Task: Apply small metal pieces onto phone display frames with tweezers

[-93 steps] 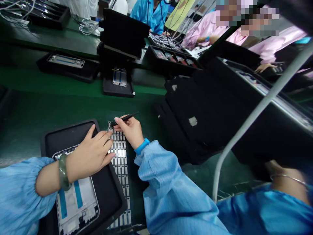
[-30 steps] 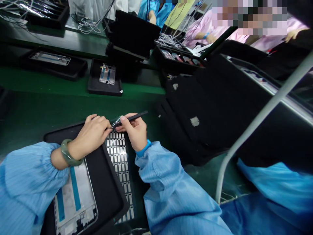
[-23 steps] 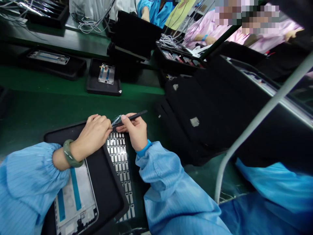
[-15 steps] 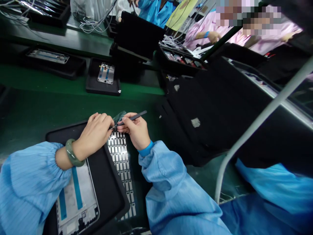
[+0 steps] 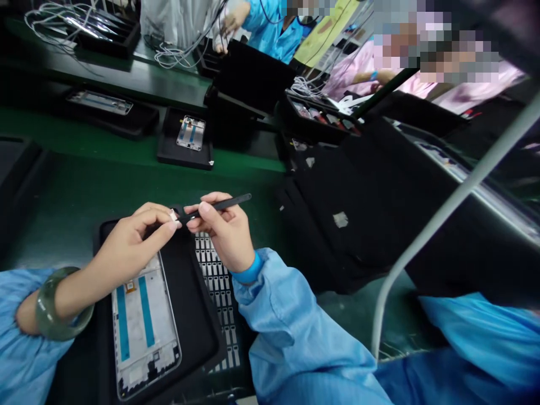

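My left hand (image 5: 129,253), with a green bangle (image 5: 57,312) on its wrist, pinches a small white tab (image 5: 173,214) between its fingertips. My right hand (image 5: 223,239) grips black tweezers (image 5: 219,206), and their tip meets the tab at my left fingertips. Below my left hand, a phone frame (image 5: 145,326) with blue strips lies in a black tray (image 5: 202,337). Just right of that tray, a sheet of small rectangular tabs (image 5: 215,292) lies under my right wrist, partly hidden by my right sleeve.
A green conveyor belt (image 5: 84,146) carries black trays, one holding another phone frame (image 5: 191,133). Black padded covers (image 5: 337,225) and a grey metal tube (image 5: 439,219) fill the right side. Co-workers in blue and pink smocks stand beyond.
My left hand has swung up and away from the tab sheet, uncovering more of the phone frame. The clear film between my hands no longer shows, and a white tab now sits at the tweezers' tip.
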`<state>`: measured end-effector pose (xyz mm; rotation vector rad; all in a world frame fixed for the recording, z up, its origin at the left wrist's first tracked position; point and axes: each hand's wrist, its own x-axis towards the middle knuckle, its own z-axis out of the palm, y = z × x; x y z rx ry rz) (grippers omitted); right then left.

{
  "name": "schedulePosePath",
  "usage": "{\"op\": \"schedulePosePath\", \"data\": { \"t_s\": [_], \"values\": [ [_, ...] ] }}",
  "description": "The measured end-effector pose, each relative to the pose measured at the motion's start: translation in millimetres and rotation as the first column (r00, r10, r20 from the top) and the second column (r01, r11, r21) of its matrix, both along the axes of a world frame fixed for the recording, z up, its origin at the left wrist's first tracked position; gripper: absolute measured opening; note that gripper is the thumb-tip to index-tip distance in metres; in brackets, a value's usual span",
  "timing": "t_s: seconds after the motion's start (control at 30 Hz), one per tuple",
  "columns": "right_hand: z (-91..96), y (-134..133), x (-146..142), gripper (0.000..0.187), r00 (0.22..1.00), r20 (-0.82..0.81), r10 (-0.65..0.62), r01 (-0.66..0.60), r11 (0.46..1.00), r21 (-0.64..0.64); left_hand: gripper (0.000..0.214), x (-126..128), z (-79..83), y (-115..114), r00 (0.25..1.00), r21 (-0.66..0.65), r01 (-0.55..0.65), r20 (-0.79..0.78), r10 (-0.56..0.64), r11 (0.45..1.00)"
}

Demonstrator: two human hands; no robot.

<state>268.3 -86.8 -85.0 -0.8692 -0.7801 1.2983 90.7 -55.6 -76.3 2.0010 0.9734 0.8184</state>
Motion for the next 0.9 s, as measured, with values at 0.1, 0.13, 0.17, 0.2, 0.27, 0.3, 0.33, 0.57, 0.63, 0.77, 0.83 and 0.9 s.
{"op": "schedulePosePath", "data": {
  "t_s": [0.1,0.13,0.17,0.2,0.27,0.3,0.33,0.57,0.63,0.77,0.83,0.9],
  "values": [
    [4.1,2,-13,0.026,0.992,0.09,0.084,-0.087,0.996,0.025,0.026,-19,5.0,-3,0.999,-0.046,-0.013,-0.041,0.011,0.999],
    [5.8,3,-17,0.025,0.986,0.127,0.112,-0.116,0.993,0.027,0.025,-25,5.3,-3,0.998,-0.054,-0.018,-0.056,0.015,0.998],
    [7.4,4,-20,0.025,0.977,0.161,0.14,-0.145,0.989,0.022,0.025,-30,5.0,-4,0.997,-0.059,-0.024,-0.069,0.02,0.998],
    [8.8,5,-23,0.025,0.967,0.189,0.17,-0.176,0.984,0.015,0.025,-34,4.2,-5,0.996,-0.061,-0.03,-0.08,0.026,0.998],
    [10.8,7,-30,0.026,0.947,0.216,0.236,-0.241,0.97,-0.003,0.025,-43,2.2,-7,0.995,-0.065,-0.041,-0.099,0.034,0.997],
    [11.3,8,-33,0.027,0.937,0.22,0.27,-0.273,0.962,-0.015,0.025,-47,1.3,-9,0.994,-0.071,-0.044,-0.106,0.036,0.997],
    [11.6,9,-35,0.027,0.929,0.217,0.299,-0.301,0.953,-0.025,0.025,-52,0.4,-11,0.992,-0.08,-0.044,-0.118,0.035,0.996],
    [-3.1,17,-49,0.027,0.932,0.115,0.343,-0.328,0.935,-0.133,0.027,-100,-20.0,-22,0.944,0.085,0.036,-0.33,-0.006,0.996],
    [-11.9,18,-53,0.032,0.926,0.092,0.366,-0.343,0.918,-0.199,0.03,-111,-32.1,-24,0.932,0.151,0.133,-0.357,-0.071,0.98],
    [-22.5,14,-57,0.037,0.918,0.113,0.38,-0.331,0.892,-0.307,0.031,-119,-47.5,-27,0.91,0.207,0.234,-0.39,-0.139,0.95],
    [-22.8,12,-58,0.037,0.911,0.138,0.389,-0.33,0.887,-0.322,0.031,-117,-48.5,-27,0.91,0.207,0.231,-0.393,-0.135,0.951],
    [-21.8,12,-58,0.036,0.904,0.161,0.396,-0.33,0.885,-0.328,0.031,-116,-47.1,-27,0.908,0.2,0.219,-0.399,-0.125,0.955]
  ]
}}
